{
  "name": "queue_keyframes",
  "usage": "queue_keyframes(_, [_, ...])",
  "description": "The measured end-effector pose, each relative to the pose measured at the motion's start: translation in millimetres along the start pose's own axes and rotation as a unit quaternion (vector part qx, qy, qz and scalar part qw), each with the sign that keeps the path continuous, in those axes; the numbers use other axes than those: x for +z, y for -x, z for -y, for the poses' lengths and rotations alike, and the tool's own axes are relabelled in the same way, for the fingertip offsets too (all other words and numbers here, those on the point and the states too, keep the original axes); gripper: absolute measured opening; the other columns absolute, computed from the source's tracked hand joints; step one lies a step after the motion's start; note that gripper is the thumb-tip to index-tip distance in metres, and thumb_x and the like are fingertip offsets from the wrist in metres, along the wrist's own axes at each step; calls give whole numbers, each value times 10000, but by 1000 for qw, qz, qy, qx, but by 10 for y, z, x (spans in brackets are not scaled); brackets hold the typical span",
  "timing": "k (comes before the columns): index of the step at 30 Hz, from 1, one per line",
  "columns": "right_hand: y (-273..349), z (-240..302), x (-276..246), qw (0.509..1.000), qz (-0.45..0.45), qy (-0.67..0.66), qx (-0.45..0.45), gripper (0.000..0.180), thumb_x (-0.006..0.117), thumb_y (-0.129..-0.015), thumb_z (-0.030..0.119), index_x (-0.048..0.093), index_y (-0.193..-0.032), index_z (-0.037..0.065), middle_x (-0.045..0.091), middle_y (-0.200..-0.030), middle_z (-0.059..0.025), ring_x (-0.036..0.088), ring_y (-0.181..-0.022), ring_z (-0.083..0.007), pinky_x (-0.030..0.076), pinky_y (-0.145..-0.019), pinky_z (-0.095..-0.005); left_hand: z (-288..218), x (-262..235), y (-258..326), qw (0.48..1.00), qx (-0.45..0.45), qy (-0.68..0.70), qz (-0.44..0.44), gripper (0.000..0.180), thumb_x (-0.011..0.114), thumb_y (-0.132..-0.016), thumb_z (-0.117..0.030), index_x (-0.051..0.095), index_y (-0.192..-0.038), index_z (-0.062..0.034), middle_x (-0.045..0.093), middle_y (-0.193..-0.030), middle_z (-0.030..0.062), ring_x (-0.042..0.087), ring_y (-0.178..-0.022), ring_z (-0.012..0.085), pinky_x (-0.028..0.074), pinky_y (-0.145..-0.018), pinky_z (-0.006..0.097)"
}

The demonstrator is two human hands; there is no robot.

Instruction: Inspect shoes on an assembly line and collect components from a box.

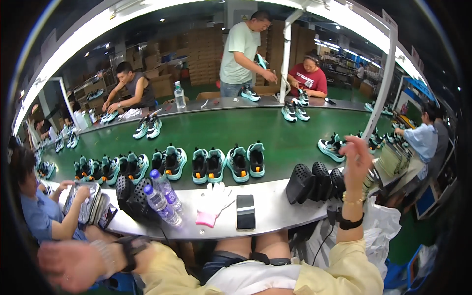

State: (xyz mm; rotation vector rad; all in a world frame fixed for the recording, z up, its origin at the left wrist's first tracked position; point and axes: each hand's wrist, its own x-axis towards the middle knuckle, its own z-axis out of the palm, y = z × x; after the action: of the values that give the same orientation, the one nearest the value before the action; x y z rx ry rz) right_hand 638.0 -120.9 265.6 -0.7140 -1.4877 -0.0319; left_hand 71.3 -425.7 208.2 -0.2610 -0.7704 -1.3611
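My right hand (357,160) is raised above the right end of the metal ledge, fingers apart and holding nothing. It is nearest to a black-and-mint sneaker (331,148) and a row of black perforated blocks (301,184). Low at the far left, my left hand (73,265) hangs off the ledge, smeared by motion; its fingers are not distinct and I see nothing in it. Two pairs of sneakers (215,165) stand heel toward me at the near edge of the green conveyor belt (211,129). More sneakers (132,166) line up to their left.
On the metal ledge (265,206) lie a phone (246,212) and white gloves with a pink cuff (215,200). Two water bottles (161,205) stand beside black perforated blocks (132,195). Co-workers stand or sit around the belt. A white post (381,83) rises at the right.
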Motion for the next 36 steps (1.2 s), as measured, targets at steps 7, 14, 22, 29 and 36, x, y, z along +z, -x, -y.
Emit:
queue_keyframes(7, [1235,-1832,-90,916,161,315,188,426,602,-879,291,526,-1206,29,597,-1142,-171,536,-1090,-358,423,-933,-430,-2169,-92,3107,442,-16,310,842,503,639,-837,-175,513,-1311,-62,406,-1427,172,364,-1325,375,274,-1106,466])
queue_keyframes(14, [1531,-1976,-53,920,130,300,217,456,689,-804,165,483,-1189,35,581,-1156,-172,539,-1092,-363,442,-917,-420,-1611,-816,3794,375,24,190,907,512,543,-898,-239,447,-1362,-42,307,-1492,185,239,-1392,393,163,-1136,521])
queue_keyframes(22, [1533,-1868,-20,898,155,330,245,519,716,-777,165,471,-1215,34,595,-1119,-217,573,-1027,-402,466,-844,-445,-2325,-837,3816,420,36,176,889,572,527,-850,-163,408,-1372,39,263,-1507,206,147,-1419,415,111,-1139,567])
queue_keyframes(29, [1478,-1776,-3,905,116,318,260,519,693,-828,211,471,-1260,27,589,-1192,-210,573,-1084,-398,456,-899,-420,-2696,-1073,4199,431,87,202,875,516,484,-823,-120,487,-1278,125,338,-1461,233,196,-1399,423,171,-1136,544])
queue_keyframes(36, [790,-1145,588,938,133,5,320,403,678,-843,69,493,-1194,-1,640,-973,-98,614,-844,-156,500,-773,-285,-3285,-7,4286,432,-39,255,864,494,692,-775,-195,566,-1203,18,545,-1196,164,485,-1132,319,401,-985,453])
